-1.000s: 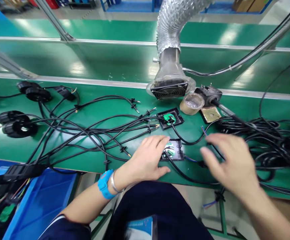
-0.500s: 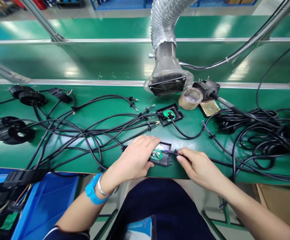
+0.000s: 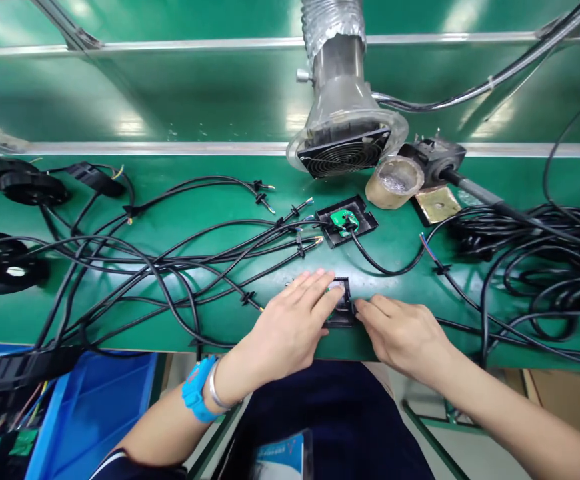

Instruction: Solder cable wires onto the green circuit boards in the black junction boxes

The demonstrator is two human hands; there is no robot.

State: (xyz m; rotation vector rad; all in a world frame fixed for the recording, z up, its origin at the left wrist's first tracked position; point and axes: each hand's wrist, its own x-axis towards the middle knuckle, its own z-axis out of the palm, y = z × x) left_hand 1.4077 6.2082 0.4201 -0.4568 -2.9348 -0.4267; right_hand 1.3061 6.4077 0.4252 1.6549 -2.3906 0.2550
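A small black plastic housing [image 3: 346,312] lies near the bench's front edge, its green circuit board mostly hidden under my fingers. My left hand [image 3: 290,320] covers the left part of this housing and holds it, with the fingers stretched across its top. At the housing's right edge, my right hand [image 3: 400,333] pinches the end of a black cable [image 3: 445,323], whose tip is hidden by the fingertips. Just behind my hands lies a second open black housing [image 3: 369,223] with a green circuit board [image 3: 341,220] and a cable attached.
Black cables with bared wire ends [image 3: 250,260] spread across the left, beside round black parts [image 3: 13,263]. Behind stand a fume extractor [image 3: 345,153], a pot with silvery contents [image 3: 395,181], and a soldering iron holder [image 3: 435,160]. Coiled cables [image 3: 535,267] fill the right. A blue bin [image 3: 95,407] sits lower left.
My right hand has moved in against the housing's right edge, bringing the cable with it. My left fingers now cover more of the board. The camera view has tilted downward.
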